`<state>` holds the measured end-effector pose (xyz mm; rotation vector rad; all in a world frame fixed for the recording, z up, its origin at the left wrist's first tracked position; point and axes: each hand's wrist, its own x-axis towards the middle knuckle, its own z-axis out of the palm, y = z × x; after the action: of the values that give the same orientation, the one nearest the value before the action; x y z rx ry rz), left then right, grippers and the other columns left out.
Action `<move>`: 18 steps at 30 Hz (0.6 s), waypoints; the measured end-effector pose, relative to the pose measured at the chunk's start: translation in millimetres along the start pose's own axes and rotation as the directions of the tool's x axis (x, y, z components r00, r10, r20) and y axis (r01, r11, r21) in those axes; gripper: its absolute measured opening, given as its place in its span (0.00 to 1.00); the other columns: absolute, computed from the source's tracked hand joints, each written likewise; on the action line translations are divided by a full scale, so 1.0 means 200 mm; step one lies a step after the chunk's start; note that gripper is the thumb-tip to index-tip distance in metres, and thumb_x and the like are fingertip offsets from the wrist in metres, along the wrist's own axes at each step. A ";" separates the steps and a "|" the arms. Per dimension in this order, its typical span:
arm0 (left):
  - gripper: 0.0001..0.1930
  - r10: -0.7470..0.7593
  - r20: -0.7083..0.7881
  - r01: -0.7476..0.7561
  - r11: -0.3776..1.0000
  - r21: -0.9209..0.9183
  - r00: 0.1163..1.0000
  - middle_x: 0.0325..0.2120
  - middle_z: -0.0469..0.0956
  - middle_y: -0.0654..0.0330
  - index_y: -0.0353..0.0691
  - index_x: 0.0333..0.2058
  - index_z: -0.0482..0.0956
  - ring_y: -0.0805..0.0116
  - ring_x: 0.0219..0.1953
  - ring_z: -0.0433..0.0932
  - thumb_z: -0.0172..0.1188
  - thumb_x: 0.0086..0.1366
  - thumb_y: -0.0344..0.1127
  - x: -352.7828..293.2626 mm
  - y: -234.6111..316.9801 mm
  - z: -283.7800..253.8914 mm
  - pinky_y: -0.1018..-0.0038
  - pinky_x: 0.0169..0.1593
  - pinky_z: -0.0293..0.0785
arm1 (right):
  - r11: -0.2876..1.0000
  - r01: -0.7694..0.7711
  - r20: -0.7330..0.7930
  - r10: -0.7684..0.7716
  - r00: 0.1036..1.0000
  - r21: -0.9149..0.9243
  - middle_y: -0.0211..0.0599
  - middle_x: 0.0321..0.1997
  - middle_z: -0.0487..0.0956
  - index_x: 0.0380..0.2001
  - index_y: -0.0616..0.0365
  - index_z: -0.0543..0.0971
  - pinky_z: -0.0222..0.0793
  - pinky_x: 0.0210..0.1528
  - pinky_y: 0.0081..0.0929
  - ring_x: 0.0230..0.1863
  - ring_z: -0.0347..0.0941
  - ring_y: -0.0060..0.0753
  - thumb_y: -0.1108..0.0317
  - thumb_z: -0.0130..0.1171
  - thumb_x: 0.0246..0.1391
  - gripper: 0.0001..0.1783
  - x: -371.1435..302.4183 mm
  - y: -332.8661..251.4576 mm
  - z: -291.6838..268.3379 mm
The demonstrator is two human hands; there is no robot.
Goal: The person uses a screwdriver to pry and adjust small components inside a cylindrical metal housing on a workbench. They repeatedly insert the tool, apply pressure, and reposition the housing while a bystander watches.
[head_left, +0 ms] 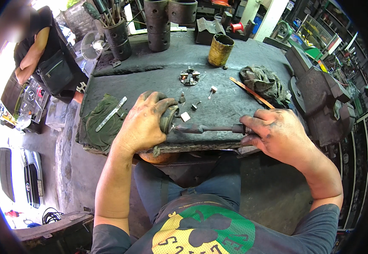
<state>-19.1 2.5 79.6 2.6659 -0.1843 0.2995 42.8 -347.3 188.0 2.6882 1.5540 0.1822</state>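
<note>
My left hand is closed around a round, dark metal housing near the bench's front edge. From the right, my right hand grips the handle of what looks like a soldering iron, with a dark shaft and a broad, flattened tip. That tip meets or nearly meets the housing's open side; whether they touch I cannot tell. Just beyond lie small loose blocks with short leads, apparently carbon brushes, and a pale square piece. Farther back sits a round plate carrying several coppery blocks.
On the bench, a green cloth bears a metal strip at left. A yellow can, crumpled rag, orange-brown strip and vise stand or lie beyond and right. A person stands far left.
</note>
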 end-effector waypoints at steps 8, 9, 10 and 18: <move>0.38 0.012 -0.012 -0.012 1.000 -0.005 1.000 0.63 0.82 0.51 0.45 0.64 0.87 0.41 0.71 0.76 0.73 0.49 0.28 0.00 0.00 0.00 0.52 0.76 0.75 | 1.000 -0.028 0.008 0.028 1.000 0.003 0.34 0.39 0.85 0.57 0.50 0.89 0.85 0.41 0.43 0.40 0.88 0.46 0.55 0.84 0.53 0.29 -0.02 0.00 0.01; 0.37 0.010 -0.012 -0.010 1.000 -0.005 1.000 0.63 0.82 0.51 0.45 0.63 0.87 0.41 0.71 0.76 0.73 0.49 0.28 -0.01 0.00 0.00 0.52 0.76 0.75 | 1.000 -0.021 0.008 0.021 1.000 0.001 0.34 0.39 0.85 0.57 0.50 0.89 0.85 0.41 0.43 0.40 0.88 0.46 0.55 0.84 0.53 0.29 -0.02 0.00 0.02; 0.37 0.006 -0.012 -0.006 1.000 -0.004 1.000 0.63 0.81 0.51 0.45 0.63 0.87 0.41 0.71 0.76 0.73 0.49 0.28 -0.01 0.01 0.00 0.53 0.76 0.75 | 1.000 -0.013 0.004 0.013 1.000 -0.006 0.34 0.39 0.85 0.57 0.50 0.89 0.85 0.41 0.43 0.41 0.88 0.46 0.54 0.84 0.53 0.29 -0.01 0.00 0.03; 0.37 0.001 -0.019 -0.001 1.000 -0.003 1.000 0.63 0.81 0.51 0.45 0.63 0.87 0.41 0.71 0.76 0.74 0.49 0.28 -0.01 0.00 0.00 0.53 0.76 0.75 | 1.000 -0.014 0.027 0.014 1.000 0.016 0.34 0.36 0.84 0.56 0.51 0.89 0.83 0.38 0.45 0.38 0.87 0.48 0.53 0.84 0.55 0.28 0.01 0.00 0.02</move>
<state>-21.2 1.9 79.5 2.6587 -0.1804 0.3241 45.4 -345.4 183.5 2.7027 1.5361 0.1334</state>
